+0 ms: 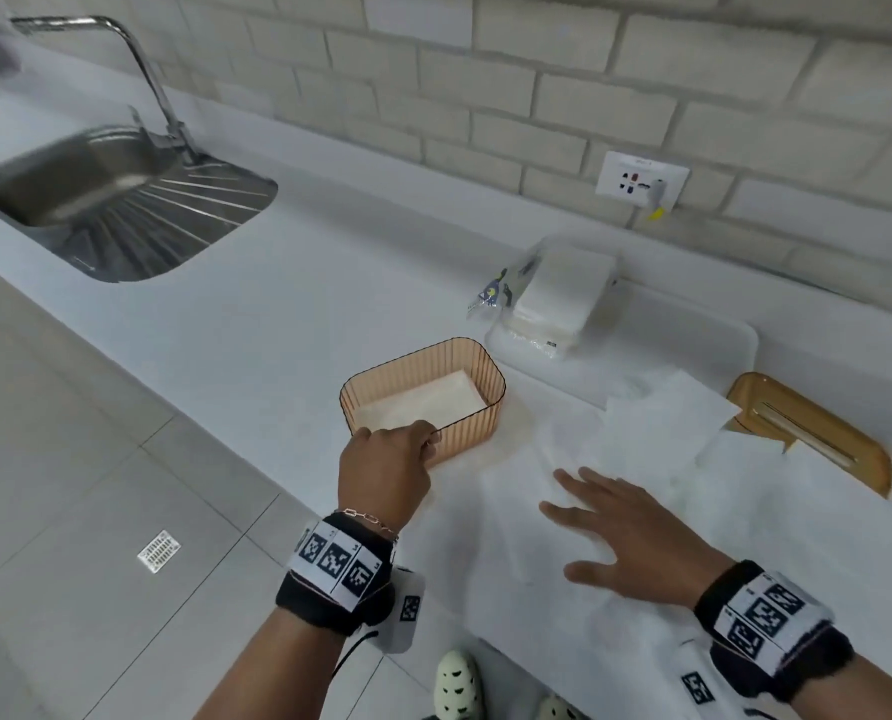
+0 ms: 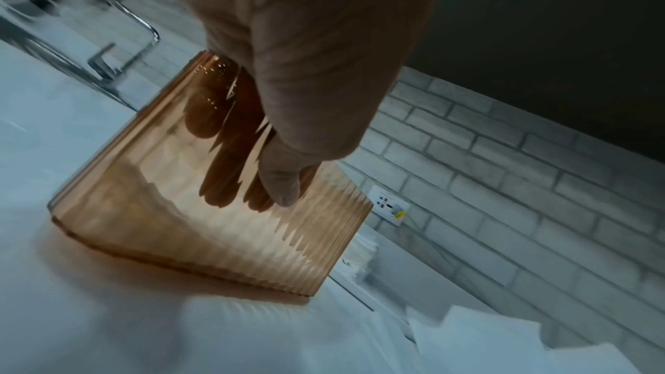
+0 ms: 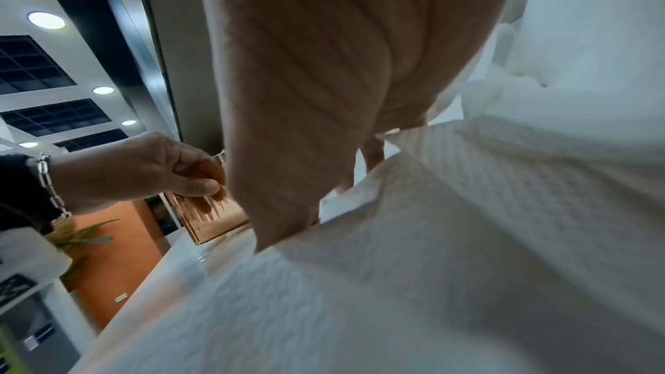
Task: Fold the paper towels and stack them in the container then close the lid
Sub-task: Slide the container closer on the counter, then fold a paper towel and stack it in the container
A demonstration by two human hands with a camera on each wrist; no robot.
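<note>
A ribbed amber container [image 1: 477, 371] stands on the white counter with a folded white towel [image 1: 423, 402] lying in its bottom. My left hand [image 1: 389, 459] grips the container's near rim, fingers inside and thumb outside; the left wrist view shows the fingers through the container [image 2: 223, 226] wall. Loose white paper towels [image 1: 657, 433] lie spread to the right. My right hand [image 1: 615, 522] lies flat and spread on a paper towel [image 3: 450, 238]. The amber lid [image 1: 812, 433] lies at the far right, partly under a towel.
A wrapped pack of paper towels [image 1: 558, 298] sits on a white tray [image 1: 735, 345] behind the container. A steel sink [image 1: 116, 200] with its tap is at the far left. A wall socket [image 1: 641, 181] is on the brick wall. The counter's front edge runs close to my wrists.
</note>
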